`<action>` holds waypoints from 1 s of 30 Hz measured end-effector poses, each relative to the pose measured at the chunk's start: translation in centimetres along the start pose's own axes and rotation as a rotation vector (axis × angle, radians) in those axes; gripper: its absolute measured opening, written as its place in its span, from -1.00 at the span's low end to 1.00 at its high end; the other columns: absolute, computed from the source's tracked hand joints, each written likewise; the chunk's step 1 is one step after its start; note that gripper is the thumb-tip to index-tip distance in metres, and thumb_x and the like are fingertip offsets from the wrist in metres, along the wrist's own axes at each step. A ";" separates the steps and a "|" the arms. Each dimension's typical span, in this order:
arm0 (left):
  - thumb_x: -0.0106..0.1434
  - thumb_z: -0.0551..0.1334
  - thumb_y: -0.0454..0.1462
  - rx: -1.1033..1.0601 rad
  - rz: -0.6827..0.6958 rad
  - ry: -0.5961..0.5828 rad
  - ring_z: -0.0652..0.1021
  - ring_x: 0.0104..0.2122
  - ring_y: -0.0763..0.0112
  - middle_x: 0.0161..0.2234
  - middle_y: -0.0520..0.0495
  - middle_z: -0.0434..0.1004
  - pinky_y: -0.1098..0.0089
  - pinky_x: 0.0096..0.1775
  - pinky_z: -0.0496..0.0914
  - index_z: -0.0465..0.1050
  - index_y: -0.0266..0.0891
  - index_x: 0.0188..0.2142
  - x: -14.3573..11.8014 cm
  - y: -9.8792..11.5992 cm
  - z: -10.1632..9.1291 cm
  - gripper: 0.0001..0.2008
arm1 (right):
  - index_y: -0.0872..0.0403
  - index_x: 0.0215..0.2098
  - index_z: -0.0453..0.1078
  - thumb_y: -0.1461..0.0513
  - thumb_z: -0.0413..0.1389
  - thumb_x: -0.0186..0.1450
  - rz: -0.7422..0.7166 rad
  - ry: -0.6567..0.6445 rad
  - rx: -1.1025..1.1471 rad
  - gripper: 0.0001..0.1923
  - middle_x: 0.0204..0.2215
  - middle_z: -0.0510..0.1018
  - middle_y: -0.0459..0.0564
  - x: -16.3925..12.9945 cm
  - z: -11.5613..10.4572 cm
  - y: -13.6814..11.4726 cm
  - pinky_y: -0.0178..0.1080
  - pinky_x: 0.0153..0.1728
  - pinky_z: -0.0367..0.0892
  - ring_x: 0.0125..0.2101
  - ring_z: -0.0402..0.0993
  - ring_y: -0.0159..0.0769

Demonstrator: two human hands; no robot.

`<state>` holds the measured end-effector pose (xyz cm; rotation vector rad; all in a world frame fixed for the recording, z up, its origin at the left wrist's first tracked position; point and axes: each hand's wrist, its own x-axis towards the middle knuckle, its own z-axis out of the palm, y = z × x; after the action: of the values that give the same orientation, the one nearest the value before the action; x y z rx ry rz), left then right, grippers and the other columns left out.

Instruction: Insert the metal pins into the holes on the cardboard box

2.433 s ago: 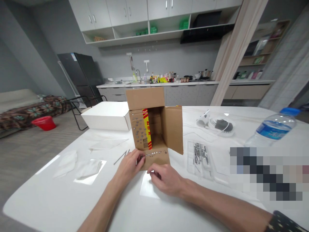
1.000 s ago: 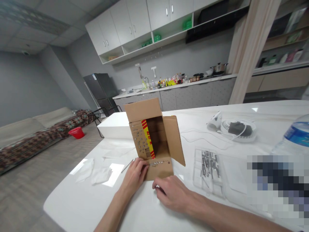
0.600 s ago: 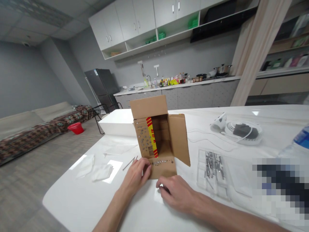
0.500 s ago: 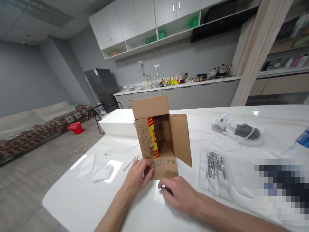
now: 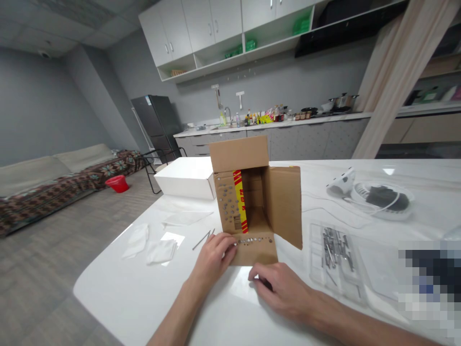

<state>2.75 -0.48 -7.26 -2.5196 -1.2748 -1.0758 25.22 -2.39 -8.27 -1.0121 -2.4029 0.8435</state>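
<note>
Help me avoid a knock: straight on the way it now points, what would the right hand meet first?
Likely the left hand, on its thumb side, though the right hand might brush the cardboard flap first; depth is unclear.

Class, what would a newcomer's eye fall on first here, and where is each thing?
Probably the open cardboard box, standing mid-picture on the white table, a red-and-yellow tape strip beside its opening. The left hand is at its lower flap, the right hand just in front. Next, likely the red bucket on the floor at the left.
</note>
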 end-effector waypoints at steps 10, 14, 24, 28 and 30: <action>0.31 0.17 -0.38 -0.091 -0.062 0.117 0.46 -0.46 0.50 -0.41 0.05 0.51 0.38 -0.28 0.34 0.37 -0.20 -0.23 0.1 1.3 -0.9 -0.93 | 0.03 -0.23 0.49 0.29 0.00 0.26 0.018 0.048 0.024 -0.77 -0.49 0.54 -0.10 0.5 0.2 -0.2 -0.34 -0.45 0.11 -0.52 0.36 -0.38; 0.27 0.15 -0.39 -0.112 -0.104 0.130 0.46 -0.45 0.48 -0.44 0.05 0.47 0.41 -0.31 0.34 0.36 -0.21 -0.28 -0.8 2.3 -0.6 -0.92 | 0.03 -0.22 0.49 0.29 -0.01 0.26 0.008 0.077 0.001 -0.75 -0.48 0.54 -0.10 0.4 0.4 -0.3 -0.34 -0.45 0.12 -0.52 0.36 -0.38; 0.25 0.16 -0.31 -0.167 -0.408 -0.031 0.48 -0.39 0.42 -0.44 0.05 0.50 0.43 -0.33 0.35 0.45 -0.18 -0.26 -3.6 3.7 0.1 -0.90 | 0.05 -0.24 0.46 0.31 -0.01 0.25 -0.039 0.232 0.044 -0.78 -0.47 0.55 -0.10 0.3 0.2 0.3 -0.34 -0.41 0.18 -0.47 0.40 -0.36; 0.27 0.16 -0.27 -0.114 -0.380 -0.113 0.49 -0.37 0.42 -0.32 -0.02 0.53 0.38 -0.25 0.36 0.50 -0.18 -0.27 -3.9 4.6 0.0 -0.87 | 0.03 -0.22 0.46 0.32 0.02 0.24 -0.037 0.231 -0.051 -0.78 -0.41 0.57 -0.10 0.3 0.2 0.6 -0.34 -0.37 0.20 -0.41 0.43 -0.35; 0.28 0.16 -0.26 -0.055 -0.376 -0.134 0.50 -0.33 0.39 -0.27 -0.06 0.52 0.36 -0.21 0.36 0.52 -0.18 -0.27 -4.0 5.4 -0.1 -0.85 | 0.04 -0.23 0.46 0.32 0.02 0.24 -0.053 0.204 -0.124 -0.79 -0.35 0.58 -0.08 0.2 0.2 0.6 -0.33 -0.33 0.21 -0.34 0.45 -0.32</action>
<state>5.14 -6.56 -8.68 -2.4873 -1.8357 -1.0298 25.24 -2.01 -8.79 -1.0222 -2.3187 0.5501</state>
